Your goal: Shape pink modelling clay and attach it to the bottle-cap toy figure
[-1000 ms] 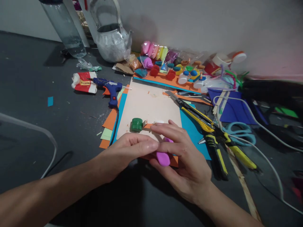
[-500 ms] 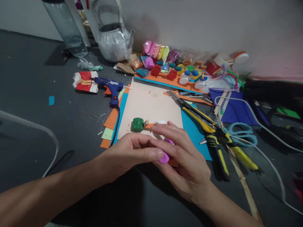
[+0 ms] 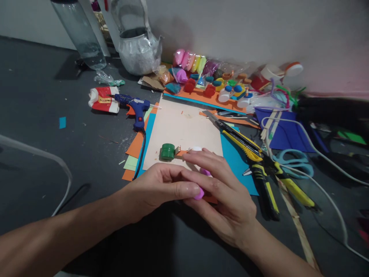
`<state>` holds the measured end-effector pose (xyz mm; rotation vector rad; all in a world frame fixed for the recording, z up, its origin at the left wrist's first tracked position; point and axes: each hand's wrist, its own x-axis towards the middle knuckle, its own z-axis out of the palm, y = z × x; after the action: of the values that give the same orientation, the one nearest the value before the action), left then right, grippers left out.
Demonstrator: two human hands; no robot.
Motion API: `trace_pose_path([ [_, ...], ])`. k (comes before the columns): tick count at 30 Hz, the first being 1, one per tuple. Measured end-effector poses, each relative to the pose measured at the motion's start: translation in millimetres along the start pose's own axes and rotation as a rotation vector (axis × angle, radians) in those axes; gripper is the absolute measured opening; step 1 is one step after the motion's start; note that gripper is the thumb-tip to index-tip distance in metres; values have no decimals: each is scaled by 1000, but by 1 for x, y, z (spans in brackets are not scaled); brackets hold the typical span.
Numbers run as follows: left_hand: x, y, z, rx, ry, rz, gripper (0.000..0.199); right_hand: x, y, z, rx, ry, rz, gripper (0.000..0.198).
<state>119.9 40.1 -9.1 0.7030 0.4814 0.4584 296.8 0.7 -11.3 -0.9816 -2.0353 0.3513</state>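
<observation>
Since a second ago, the left hand (image 3: 163, 188) has shifted toward four o'clock, so its thumb now covers more of the clay (image 3: 199, 193) and only a small pink end shows; the things on the bench (image 3: 40, 154) look unmoved.

Farthest left of those nearby, the glue gun (image 3: 137, 109) lies toward half past ten from the clay. Next comes the left hand, at nine o'clock, its thumb pressed on the clay and its fingers folded in to grip it, though their tips are hidden. Beyond its knuckles, also toward half past ten but nearer, the green pot (image 3: 167, 152) rests on the paper (image 3: 184, 123). The clay sits between both hands, over the paper's near edge; a second pink patch shows toward one o'clock, and whether it is the same lump cannot be told. It looks light, smooth and soft, likely to dent under a fingertip and little likely to crack; broad, gentle contact on its two sides should hold it best, as pinching would probably leave marks. At three o'clock the right hand (image 3: 230, 198) bends its fingers round it, thumb on the near side. Farther right, toward half past one, lies the cutter (image 3: 239, 140).
</observation>
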Motion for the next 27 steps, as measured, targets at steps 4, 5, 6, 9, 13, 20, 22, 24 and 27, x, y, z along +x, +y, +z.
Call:
trace_pose_path([
  [4,1,1,-1,12,6,-18,9,1,0,-2,112,-49,16,34],
  [5,1,1,-1,11,-4,-22,9,1,1,-2,136,-50,20,33],
  [6,0,2,0,12,-17,-25,10,0,1,-2,156,-48,24,33],
  [9,0,3,0,30,-44,-34,11,0,2,-2,197,-47,46,32],
  [13,1,4,-1,80,-36,-69,14,0,3,-4,278,-76,73,35],
  [20,1,4,-3,106,-26,-93,23,2,2,-6,394,-113,120,34],
  [22,0,5,-3,101,-31,-99,21,2,3,-6,424,-123,133,35],
  [24,0,5,-3,97,-30,-98,20,1,3,-5,454,-126,156,36],
  [27,0,4,-4,101,-18,-91,19,0,3,-5,501,-134,207,35],
])
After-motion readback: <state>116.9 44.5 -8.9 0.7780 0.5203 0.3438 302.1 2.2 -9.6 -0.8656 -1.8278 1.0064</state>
